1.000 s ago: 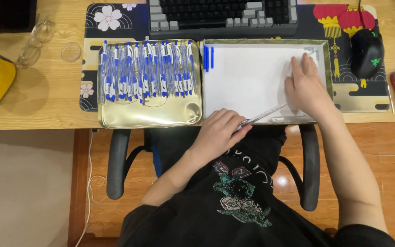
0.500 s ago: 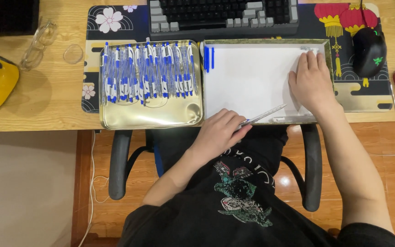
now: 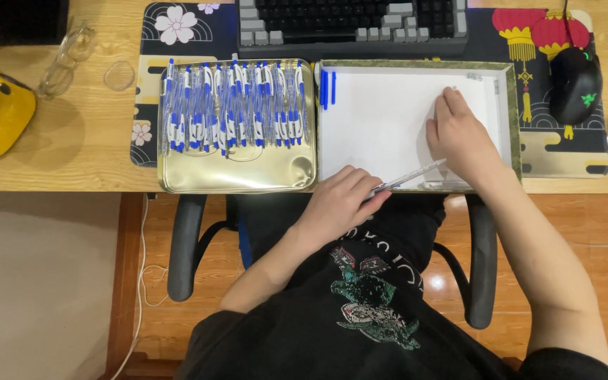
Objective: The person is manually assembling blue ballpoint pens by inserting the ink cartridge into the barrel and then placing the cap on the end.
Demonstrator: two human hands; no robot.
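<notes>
At the desk edge, my left hand [image 3: 343, 200] grips a clear pen [image 3: 409, 176]; my right hand [image 3: 462, 141] rests flat and empty in a white tray [image 3: 388, 119].

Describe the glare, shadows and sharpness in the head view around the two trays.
Head view: the gold tray shows soft reflections along its bare bottom; the white tray is bright and nearly featureless; the right hand casts a faint shadow on it; the clear pen barrel in the left hand is low in contrast; the wood floor has one small bright glint; the overall focus is sharp.
</notes>
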